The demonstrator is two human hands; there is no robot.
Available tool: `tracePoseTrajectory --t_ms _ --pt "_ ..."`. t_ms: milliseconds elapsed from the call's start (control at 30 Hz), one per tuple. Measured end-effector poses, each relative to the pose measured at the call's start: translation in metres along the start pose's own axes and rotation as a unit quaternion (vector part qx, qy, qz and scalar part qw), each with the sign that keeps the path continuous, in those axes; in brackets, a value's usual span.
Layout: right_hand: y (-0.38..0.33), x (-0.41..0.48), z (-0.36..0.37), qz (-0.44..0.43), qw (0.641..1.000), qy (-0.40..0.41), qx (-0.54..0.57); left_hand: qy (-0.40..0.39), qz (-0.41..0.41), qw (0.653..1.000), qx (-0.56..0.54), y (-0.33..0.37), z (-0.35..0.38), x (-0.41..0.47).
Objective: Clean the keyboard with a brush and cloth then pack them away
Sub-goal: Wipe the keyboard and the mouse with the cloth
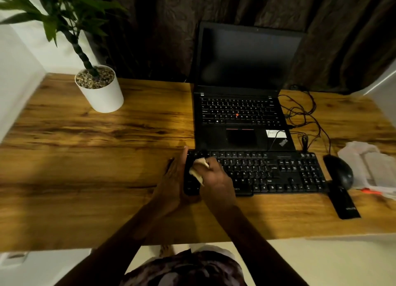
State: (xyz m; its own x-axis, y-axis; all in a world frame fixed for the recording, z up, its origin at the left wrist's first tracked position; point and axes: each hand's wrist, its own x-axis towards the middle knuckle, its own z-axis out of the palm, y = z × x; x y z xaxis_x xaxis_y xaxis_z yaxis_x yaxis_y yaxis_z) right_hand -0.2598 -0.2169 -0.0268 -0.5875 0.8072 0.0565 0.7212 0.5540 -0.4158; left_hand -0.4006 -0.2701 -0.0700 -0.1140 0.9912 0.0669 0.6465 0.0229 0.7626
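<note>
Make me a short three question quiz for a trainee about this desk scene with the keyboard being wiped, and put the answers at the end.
1. True or false: the right hand presses a cloth on the left end of the keyboard.
2. What does the left hand do? A) holds a brush B) braces the keyboard's left edge C) grips the mouse
3. Fill in: the open laptop sits directly ____ the keyboard.

Key: 1 true. 2 B. 3 behind.
</note>
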Motion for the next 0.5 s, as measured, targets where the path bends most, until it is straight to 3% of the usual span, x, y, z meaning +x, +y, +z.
tracePoseTrajectory --t_ms 233,500 --pt "-0.009 -0.013 0.001 -0.038 0.997 -0.073 -0.007 -0.006 -0.022 0.999 0.044 -0.007 0.004 0.007" --pt "-0.011 0.023 -0.006 0.014 0.999 -0.03 -0.024 0.001 -0.017 1.0 -0.003 -0.006 0.001 0.004"
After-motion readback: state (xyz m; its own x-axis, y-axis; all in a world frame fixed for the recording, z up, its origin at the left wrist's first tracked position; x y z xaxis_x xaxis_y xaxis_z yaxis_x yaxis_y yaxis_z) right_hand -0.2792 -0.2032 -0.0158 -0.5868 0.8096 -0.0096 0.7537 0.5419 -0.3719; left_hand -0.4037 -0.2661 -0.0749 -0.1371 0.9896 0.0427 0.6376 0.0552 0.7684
